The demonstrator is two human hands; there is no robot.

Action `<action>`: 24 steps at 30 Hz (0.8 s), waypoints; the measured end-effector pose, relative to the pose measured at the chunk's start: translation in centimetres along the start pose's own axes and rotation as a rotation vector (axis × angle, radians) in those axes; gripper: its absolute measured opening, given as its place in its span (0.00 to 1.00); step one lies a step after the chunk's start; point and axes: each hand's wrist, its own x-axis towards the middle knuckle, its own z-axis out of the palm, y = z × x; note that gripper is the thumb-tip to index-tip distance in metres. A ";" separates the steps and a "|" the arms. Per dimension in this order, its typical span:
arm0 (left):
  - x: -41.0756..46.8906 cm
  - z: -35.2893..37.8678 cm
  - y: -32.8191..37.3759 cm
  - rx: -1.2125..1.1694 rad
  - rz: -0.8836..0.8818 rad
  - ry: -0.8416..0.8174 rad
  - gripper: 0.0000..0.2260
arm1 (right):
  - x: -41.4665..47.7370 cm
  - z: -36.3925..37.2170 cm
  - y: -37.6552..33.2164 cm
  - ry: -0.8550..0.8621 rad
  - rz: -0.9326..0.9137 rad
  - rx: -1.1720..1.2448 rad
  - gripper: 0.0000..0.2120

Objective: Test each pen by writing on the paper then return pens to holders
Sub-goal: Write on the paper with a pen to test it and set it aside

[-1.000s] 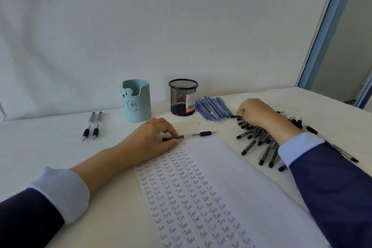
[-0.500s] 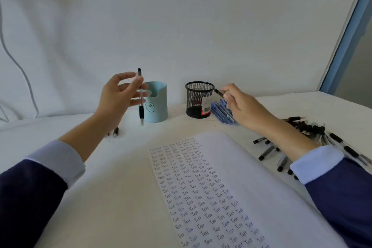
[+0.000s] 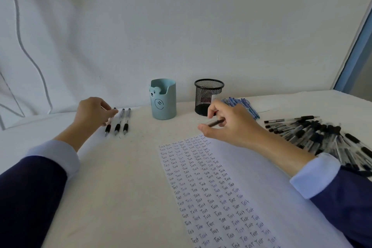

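Observation:
My left hand (image 3: 93, 111) pinches the upper end of a black-grip pen (image 3: 108, 128) that lies on the table, leftmost in a row with two like pens (image 3: 121, 123). My right hand (image 3: 233, 127) grips a dark pen (image 3: 217, 122) just above the top edge of the paper (image 3: 261, 177), which is filled with rows of "Test". Behind them stand a light blue bear holder (image 3: 163, 99) and a black mesh holder (image 3: 208, 96); I see no pens sticking out of either.
A bunch of blue pens (image 3: 244, 104) lies right of the mesh holder. A big heap of black-capped pens (image 3: 322, 137) covers the table's right side, by my right sleeve. A white wall rises behind the table.
My left hand brought its pen down from the air and laid it beside the two pens at the left. My right hand moved from the blue pens to the paper's top with a pen.

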 end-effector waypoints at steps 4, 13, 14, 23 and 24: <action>-0.2 0.6 0.1 -0.023 -0.011 -0.035 0.09 | 0.4 -0.3 -0.4 -0.028 0.029 0.131 0.23; -0.1 0.9 0.7 0.006 0.038 -0.029 0.11 | 1.3 -1.4 -0.4 0.128 0.302 0.591 0.28; -0.2 0.9 1.0 0.017 0.067 -0.001 0.11 | 1.4 -1.7 -0.3 0.106 0.361 0.637 0.29; -6.0 2.6 10.0 -0.167 0.618 -0.035 0.03 | 0.9 -0.9 0.7 -0.143 0.591 0.755 0.12; -6.9 3.3 10.7 -0.130 0.684 -0.147 0.02 | 0.7 -0.6 0.7 -0.110 0.576 0.682 0.08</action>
